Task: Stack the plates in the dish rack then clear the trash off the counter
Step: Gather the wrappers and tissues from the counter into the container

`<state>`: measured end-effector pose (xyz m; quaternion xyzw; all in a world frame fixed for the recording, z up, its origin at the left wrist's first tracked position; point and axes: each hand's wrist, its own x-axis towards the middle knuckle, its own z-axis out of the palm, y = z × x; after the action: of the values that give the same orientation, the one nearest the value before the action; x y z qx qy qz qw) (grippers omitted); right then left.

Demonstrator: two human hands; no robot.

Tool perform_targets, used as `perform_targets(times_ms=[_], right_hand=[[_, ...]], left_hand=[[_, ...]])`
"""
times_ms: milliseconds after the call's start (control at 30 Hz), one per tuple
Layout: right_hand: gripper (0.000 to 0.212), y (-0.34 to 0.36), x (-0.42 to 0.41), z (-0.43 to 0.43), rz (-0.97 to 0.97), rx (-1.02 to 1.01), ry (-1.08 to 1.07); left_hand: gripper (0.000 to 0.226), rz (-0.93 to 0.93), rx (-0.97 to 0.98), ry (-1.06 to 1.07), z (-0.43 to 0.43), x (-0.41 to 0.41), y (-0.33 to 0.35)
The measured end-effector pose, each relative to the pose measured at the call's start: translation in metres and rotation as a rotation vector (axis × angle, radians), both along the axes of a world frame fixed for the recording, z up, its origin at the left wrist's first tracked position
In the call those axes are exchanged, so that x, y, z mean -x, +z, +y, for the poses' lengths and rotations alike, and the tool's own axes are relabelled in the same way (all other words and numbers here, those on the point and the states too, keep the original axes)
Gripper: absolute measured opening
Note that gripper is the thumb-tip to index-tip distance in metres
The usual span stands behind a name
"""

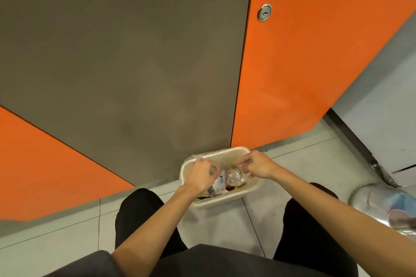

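A small cream waste bin (227, 200) stands on the tiled floor against the cabinet base, straight below me. Inside it lie crumpled clear and printed wrappers (231, 178). My left hand (202, 176) hovers over the bin's left side with its fingers loosely curled; it is blurred and I see nothing in it. Over the bin's right side hangs my right hand (258, 164), fingers drooping and loosely curled, also with nothing in it. No plates, dish rack or counter top are in view.
A grey cabinet panel (123, 51) and an orange door (315, 51) with a round lock (265, 12) rise right behind the bin. A shiny metal bin (382, 204) stands at the right. My dark-trousered legs flank the cream bin on light floor tiles (292, 164).
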<state>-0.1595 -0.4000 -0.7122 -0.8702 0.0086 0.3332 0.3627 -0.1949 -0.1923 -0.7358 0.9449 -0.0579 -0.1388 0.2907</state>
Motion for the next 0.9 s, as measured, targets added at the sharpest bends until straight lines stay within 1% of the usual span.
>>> perform_targets(times_ms=[33, 67, 100, 167, 233, 300, 367, 400, 467, 533, 633, 700, 800, 900], right_hand=[[0.029, 0.003, 0.0, 0.002, -0.013, 0.005, 0.001], [0.027, 0.008, 0.0, 0.005, -0.033, 0.001, 0.001], [0.025, 0.015, -0.001, 0.008, -0.057, -0.006, 0.008], [0.023, 0.034, -0.003, 0.014, -0.118, -0.014, 0.039], [0.018, 0.062, -0.007, 0.022, -0.228, 0.002, 0.085], [0.017, 0.091, -0.01, 0.026, -0.363, 0.033, 0.109], [0.017, 0.126, -0.011, 0.033, -0.501, 0.047, 0.128], [0.015, 0.145, -0.01, 0.036, -0.564, 0.028, 0.141], [0.014, 0.186, -0.006, 0.044, -0.691, -0.075, 0.139], [0.016, 0.223, 0.001, 0.052, -0.815, -0.243, 0.112], [0.014, 0.275, 0.01, 0.061, -0.995, -0.496, 0.116], [0.011, 0.309, 0.01, 0.066, -1.159, -0.572, 0.144], [0.009, 0.364, 0.003, 0.077, -1.453, -0.577, 0.209], [0.007, 0.417, -0.006, 0.088, -1.718, -0.593, 0.248]], left_hand=[[0.018, 0.073, -0.03, -0.031, 0.001, 0.001, -0.001], [0.021, 0.106, -0.028, -0.034, 0.001, 0.001, 0.001], [0.026, 0.096, -0.011, -0.022, 0.002, 0.0, 0.004], [0.033, -0.005, 0.052, 0.003, 0.003, -0.003, 0.02], [0.043, -0.095, 0.219, 0.077, 0.006, -0.005, 0.05], [0.049, -0.118, 0.417, 0.097, 0.008, -0.006, 0.086], [0.04, -0.178, 0.537, 0.095, 0.012, -0.004, 0.123], [0.033, -0.229, 0.563, 0.1, 0.013, -0.002, 0.144], [0.023, -0.391, 0.575, 0.079, 0.016, 0.004, 0.189], [0.021, -0.621, 0.507, 0.021, 0.021, 0.013, 0.232], [0.021, -1.024, 0.33, -0.08, 0.032, 0.026, 0.299], [0.02, -1.21, 0.238, -0.109, 0.038, 0.03, 0.342], [0.018, -1.403, 0.082, -0.067, 0.046, 0.024, 0.398], [0.021, -1.491, -0.026, -0.018, 0.052, 0.01, 0.449]])
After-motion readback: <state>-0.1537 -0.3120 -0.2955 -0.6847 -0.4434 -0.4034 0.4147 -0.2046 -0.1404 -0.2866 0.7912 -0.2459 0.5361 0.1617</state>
